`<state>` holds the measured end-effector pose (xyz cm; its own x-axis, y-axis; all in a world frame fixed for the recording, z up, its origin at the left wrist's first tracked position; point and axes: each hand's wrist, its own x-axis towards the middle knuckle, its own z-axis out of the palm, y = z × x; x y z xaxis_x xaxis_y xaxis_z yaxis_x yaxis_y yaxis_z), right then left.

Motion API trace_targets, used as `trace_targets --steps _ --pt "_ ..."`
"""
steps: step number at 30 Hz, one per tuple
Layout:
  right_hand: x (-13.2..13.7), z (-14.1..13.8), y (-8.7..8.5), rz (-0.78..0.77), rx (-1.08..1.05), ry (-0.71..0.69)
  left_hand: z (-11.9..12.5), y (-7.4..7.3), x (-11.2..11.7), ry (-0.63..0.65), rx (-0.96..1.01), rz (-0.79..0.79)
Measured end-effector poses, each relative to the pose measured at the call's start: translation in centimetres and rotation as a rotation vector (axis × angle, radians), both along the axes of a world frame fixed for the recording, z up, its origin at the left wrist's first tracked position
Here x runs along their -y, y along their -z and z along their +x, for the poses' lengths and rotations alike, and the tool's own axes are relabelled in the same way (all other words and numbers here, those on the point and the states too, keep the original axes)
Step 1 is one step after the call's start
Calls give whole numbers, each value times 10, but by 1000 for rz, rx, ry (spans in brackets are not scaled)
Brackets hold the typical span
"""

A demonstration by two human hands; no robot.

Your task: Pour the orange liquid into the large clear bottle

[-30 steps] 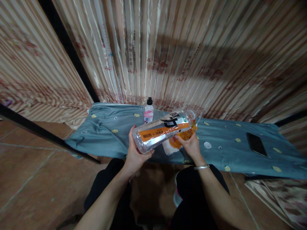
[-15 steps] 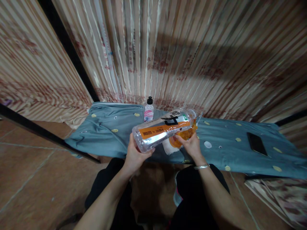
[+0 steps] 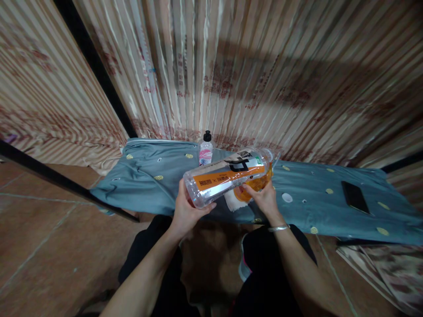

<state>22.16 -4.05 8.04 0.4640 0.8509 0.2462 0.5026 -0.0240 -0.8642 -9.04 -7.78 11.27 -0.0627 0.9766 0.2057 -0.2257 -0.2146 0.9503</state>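
Observation:
My left hand is wrapped round the base end of a large clear plastic bottle with a silver and orange label. The bottle lies tilted in the air, its base toward my left and its neck end higher at the right. My right hand grips an orange see-through container just under and behind the bottle's neck end. The bottle covers much of that container, so its exact kind is unclear. Beneath it, on the cloth, shows a white tissue-like piece.
A blue-green patterned cloth covers the low bench. Behind the large bottle stands a small clear bottle with a black cap. To the right lie a white round disc and a black phone. A striped curtain hangs behind.
The large bottle's neck end has shifted slightly to the right over the orange container. Both hands keep their grips, and the view has moved a little.

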Motion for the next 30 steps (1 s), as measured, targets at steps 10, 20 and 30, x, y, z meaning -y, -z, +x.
trace_targets --steps 10,20,30 --pt "-3 3 7 49 28 -1 0 -1 1 -4 1 33" --pt "-1 0 2 43 17 -9 -2 1 1 5 -27 27" --pt "-2 2 6 17 5 31 -1 -1 2 -2 1 10"
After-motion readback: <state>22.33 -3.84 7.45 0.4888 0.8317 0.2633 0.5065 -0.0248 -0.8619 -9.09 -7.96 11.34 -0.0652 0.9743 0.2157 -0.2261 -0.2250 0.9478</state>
